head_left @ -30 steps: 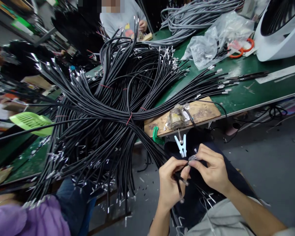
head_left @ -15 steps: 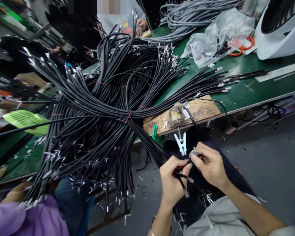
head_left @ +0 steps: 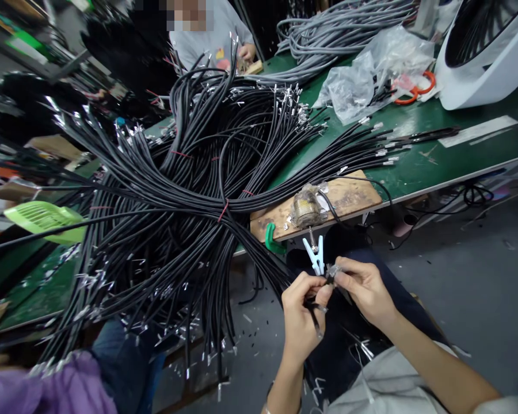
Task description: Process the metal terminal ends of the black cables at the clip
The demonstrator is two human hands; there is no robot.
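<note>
My left hand (head_left: pixel 301 319) pinches a black cable (head_left: pixel 316 319), my right hand (head_left: pixel 365 289) fingers clamp its metal terminal (head_left: pixel 331 271) beside the clothespin (head_left: pixel 314 254); a loose pinch could let it slip.

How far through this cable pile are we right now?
Done: cannot tell; no finished pile is separable. In hand: left hand grips one thin black cable, right hand pinches its metal end by the pale blue clip. Left: the big tied bundle of black cables.
</note>
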